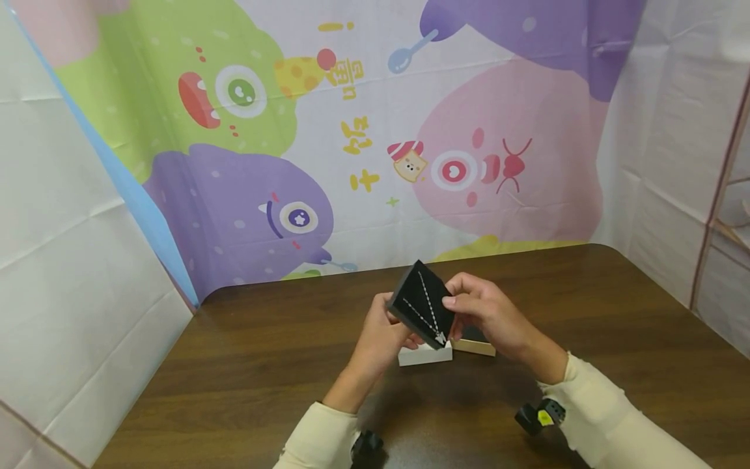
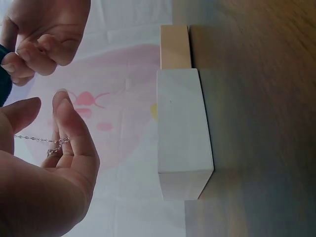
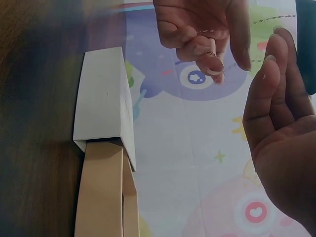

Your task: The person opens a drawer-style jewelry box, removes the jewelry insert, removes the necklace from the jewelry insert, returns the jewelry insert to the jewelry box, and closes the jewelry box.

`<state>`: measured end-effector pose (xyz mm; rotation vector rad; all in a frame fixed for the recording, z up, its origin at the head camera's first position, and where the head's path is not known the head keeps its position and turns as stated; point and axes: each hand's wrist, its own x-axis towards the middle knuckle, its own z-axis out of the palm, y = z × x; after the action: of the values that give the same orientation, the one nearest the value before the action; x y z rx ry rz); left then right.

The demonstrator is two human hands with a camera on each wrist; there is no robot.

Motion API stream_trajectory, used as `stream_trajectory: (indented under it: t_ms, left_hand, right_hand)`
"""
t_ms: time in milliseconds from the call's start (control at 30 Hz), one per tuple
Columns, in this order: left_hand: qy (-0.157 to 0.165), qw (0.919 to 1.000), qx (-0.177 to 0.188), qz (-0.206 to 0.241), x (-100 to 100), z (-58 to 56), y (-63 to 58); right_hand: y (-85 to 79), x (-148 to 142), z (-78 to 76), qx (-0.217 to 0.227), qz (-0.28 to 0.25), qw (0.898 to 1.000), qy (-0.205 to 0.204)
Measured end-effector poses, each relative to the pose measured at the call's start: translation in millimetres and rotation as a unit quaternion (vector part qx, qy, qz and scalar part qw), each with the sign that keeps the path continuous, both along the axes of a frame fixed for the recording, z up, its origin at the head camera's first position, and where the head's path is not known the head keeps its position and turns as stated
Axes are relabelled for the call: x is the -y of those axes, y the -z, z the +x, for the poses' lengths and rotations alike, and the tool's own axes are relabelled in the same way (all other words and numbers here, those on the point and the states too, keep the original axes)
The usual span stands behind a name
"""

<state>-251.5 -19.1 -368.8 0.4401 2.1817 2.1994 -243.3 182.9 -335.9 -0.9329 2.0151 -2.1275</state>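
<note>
A flat black jewellery pad, tilted up above the table, carries a silver necklace laid in a V with a small pendant at its lower corner. My right hand grips the pad's right edge, thumb on the front and fingers behind. Behind the pad, loose chain runs to my left hand, whose curled fingers have it looped round them. The left thumb stands apart from the pad in the right wrist view. Only a dark edge of the pad shows there.
On the table below the hands sits a white box. A tan open box with a dark inside adjoins it on the right. A printed cartoon cloth hangs behind the table, with pale side walls.
</note>
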Motion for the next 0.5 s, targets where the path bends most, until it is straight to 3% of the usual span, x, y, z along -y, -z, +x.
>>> stream_trajectory:
  t_ms: [233,500]
  left_hand:
    - [-0.031,0.9991,-0.029,0.001,0.8,1.1,-2.8]
    - [-0.031,0.9970,-0.070,0.011,1.9,1.9,-3.3]
  right_hand:
    - [0.6,-1.1,-0.6,0.004,0.018,1.000,-0.008]
    - [2.5,-0.8,-1.1,0.005,0.032,0.999,-0.012]
